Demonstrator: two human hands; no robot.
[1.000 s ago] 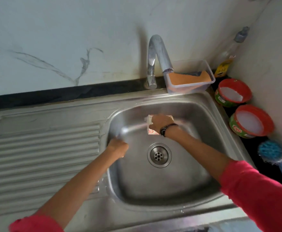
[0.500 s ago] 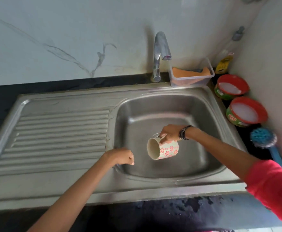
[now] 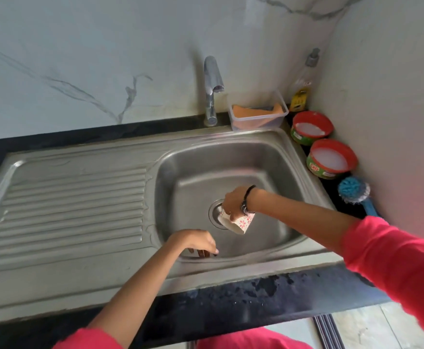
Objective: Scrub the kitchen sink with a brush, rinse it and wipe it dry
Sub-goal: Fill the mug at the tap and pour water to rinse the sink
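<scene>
The steel sink [image 3: 276,255] has a basin on the right and a ribbed drainboard [image 3: 75,210] on the left. My right hand [image 3: 236,201] holds a white mug with pink flowers [image 3: 238,221], tipped mouth-down over the drain [image 3: 214,212]. My left hand [image 3: 195,241] rests on the basin's front-left rim, fingers spread downward into the basin, holding nothing. A blue-headed brush [image 3: 354,191] lies on the dark counter to the right of the sink. The tap [image 3: 212,89] stands behind the basin; no water runs from it.
A clear tub with an orange cloth [image 3: 258,115] sits behind the basin. Two red-rimmed green soap tubs [image 3: 311,128] [image 3: 331,158] and a yellow-labelled bottle [image 3: 301,91] line the right wall. The black counter edge [image 3: 243,295] looks wet.
My right hand brought the mug from the basin's back wall toward the drain and tipped it mouth-down. My left hand slid along the rim to the front. The view pulled back.
</scene>
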